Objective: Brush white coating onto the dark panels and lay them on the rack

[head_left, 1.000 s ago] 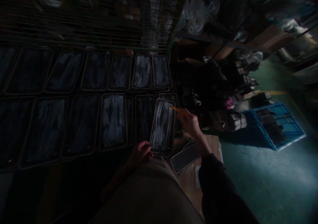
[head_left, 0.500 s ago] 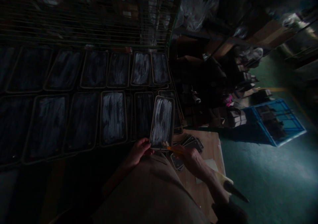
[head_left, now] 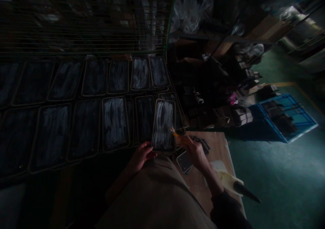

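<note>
A dark rectangular panel [head_left: 164, 122] with rounded corners and a pale rim is tilted in front of my body, its face streaked with whitish coating. My left hand [head_left: 142, 156] pinches its lower left corner. In my right hand [head_left: 193, 150] is a brush [head_left: 175, 132] with an orange handle; its bristles are at the panel's right side, and I cannot tell if they touch. Under and beside my right hand, several smaller dark panels [head_left: 185, 162] lie fanned out on a wooden board [head_left: 218, 144].
Rows of similar streaked panels [head_left: 115, 122] lie to the left, before a wire mesh rack [head_left: 101, 36]. A pale yellow container with a dark spout [head_left: 231, 181] stands on the board's right edge. A blue crate [head_left: 289, 117] sits on the green floor, near stacked dark bundles [head_left: 241, 115].
My right hand has moved the brush from the panel's bottom edge up along its right side. My left hand keeps its hold. The view has shifted slightly.
</note>
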The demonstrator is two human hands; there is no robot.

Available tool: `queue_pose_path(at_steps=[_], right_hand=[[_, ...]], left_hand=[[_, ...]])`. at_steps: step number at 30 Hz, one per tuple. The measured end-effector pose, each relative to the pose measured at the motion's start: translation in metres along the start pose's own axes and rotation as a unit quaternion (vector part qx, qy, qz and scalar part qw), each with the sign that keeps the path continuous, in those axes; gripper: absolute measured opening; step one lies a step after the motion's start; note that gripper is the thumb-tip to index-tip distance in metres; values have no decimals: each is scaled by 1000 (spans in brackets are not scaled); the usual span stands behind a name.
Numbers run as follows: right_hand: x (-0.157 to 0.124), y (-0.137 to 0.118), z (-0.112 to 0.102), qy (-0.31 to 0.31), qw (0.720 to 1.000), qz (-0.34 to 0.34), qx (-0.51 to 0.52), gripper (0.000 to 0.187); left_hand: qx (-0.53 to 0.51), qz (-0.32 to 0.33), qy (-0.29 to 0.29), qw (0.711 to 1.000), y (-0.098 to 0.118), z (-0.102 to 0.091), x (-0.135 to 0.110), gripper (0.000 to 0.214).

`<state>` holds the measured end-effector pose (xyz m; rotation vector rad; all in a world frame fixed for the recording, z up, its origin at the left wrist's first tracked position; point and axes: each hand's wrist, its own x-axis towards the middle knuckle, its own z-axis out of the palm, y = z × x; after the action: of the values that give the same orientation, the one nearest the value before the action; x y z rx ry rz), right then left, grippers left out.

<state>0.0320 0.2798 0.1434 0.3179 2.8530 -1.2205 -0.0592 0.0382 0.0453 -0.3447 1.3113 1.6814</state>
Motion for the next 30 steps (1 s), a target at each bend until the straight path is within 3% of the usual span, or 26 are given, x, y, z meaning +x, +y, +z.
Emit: queue_pose_path(at_steps=[4, 6, 8, 13, 17, 23, 30], right_hand=[[-33, -9, -11, -66, 994, 49, 73, 27], [-40, -9, -19, -68, 989, 74, 108, 28], [-41, -5, -25, -29, 986, 97, 132, 28], [-32, 10, -23, 137, 979, 108, 103, 32], [-27, 16, -9, 199, 977, 69, 44, 34], [-29, 33, 18, 203, 978, 47, -13, 39], [-25, 38, 78, 198, 970, 61, -130, 19]], left_hand=[[-8, 3, -13, 1000, 0, 1, -1, 37], [0, 4, -21, 1000, 1, 2, -4, 36], [3, 6, -22, 1000, 3, 4, -6, 37], [0, -6, -29, 1000, 12, 10, -11, 46], [-31, -7, -64, 997, 21, 14, -13, 43], [-18, 28, -85, 996, 43, 19, -17, 40], [-22, 119, -120, 985, 69, 27, -14, 34]])
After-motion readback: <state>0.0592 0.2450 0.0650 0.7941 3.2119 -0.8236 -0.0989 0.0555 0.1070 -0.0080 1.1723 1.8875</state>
